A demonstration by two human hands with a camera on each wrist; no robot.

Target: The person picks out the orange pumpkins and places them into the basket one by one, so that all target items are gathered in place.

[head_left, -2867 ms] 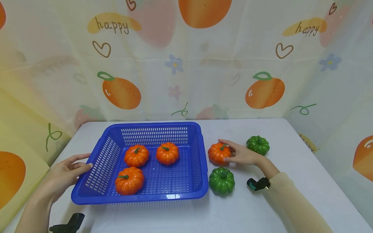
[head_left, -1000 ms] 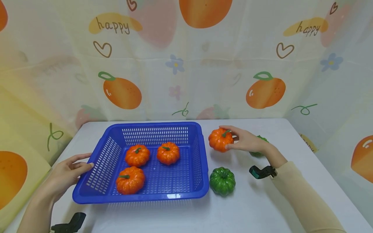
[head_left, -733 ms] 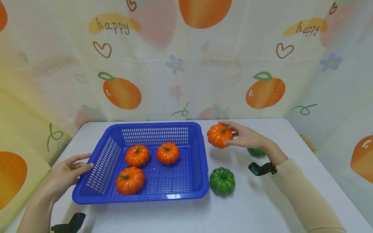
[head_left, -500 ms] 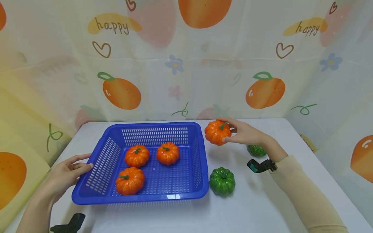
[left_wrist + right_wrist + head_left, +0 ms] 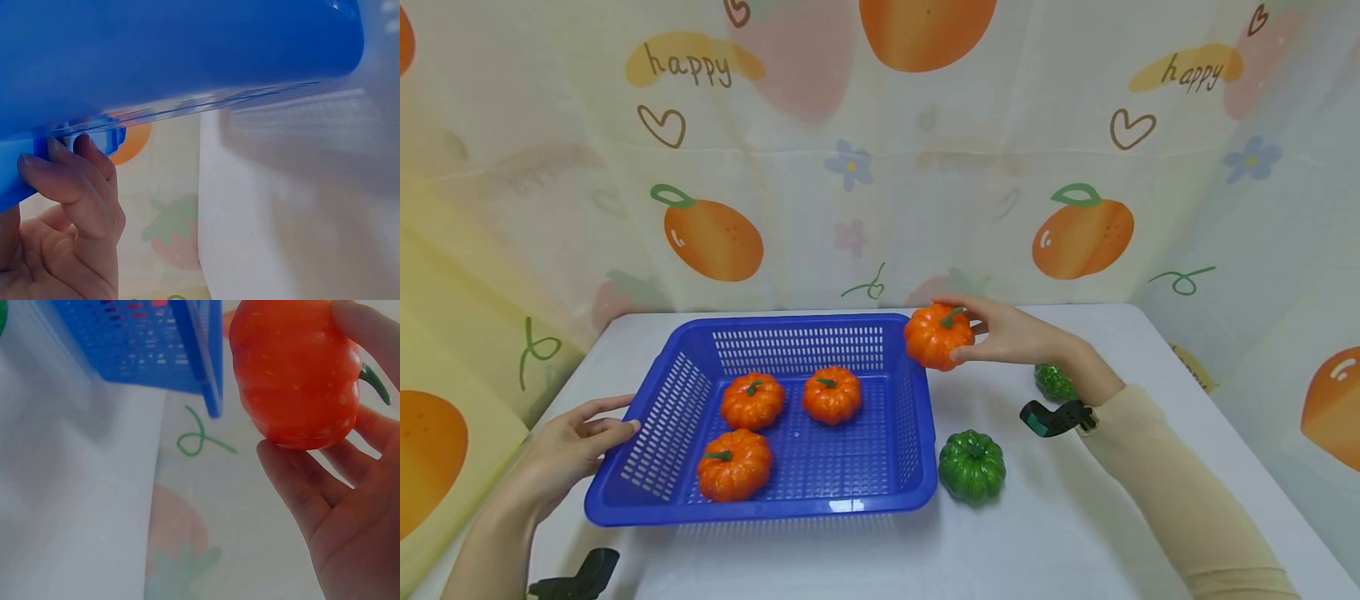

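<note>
My right hand (image 5: 1011, 332) holds an orange toy pumpkin (image 5: 936, 337) with a green stem, thumb on one side and fingers on the other. In the head view the pumpkin overlaps the right back corner of a blue plastic basket (image 5: 760, 512); the right wrist view shows the held pumpkin (image 5: 297, 375) beside the basket's rim (image 5: 199, 356). At the basket's left side, my left hand (image 5: 568, 442) grips the rim, and the left wrist view shows its fingers (image 5: 81, 187) curled at the edge. Inside the basket sit three orange pumpkins (image 5: 734, 465).
A dark green pumpkin (image 5: 972, 467) stands on the white table (image 5: 820, 567) just right of the basket. Farther back, a speckled green pumpkin (image 5: 1054, 382) is partly hidden behind my right forearm. A printed cloth (image 5: 925, 192) hangs behind the table.
My right hand has lifted the orange pumpkin off the table, then carried it up and left to the basket's right back corner. The left hand and basket have stayed put.
</note>
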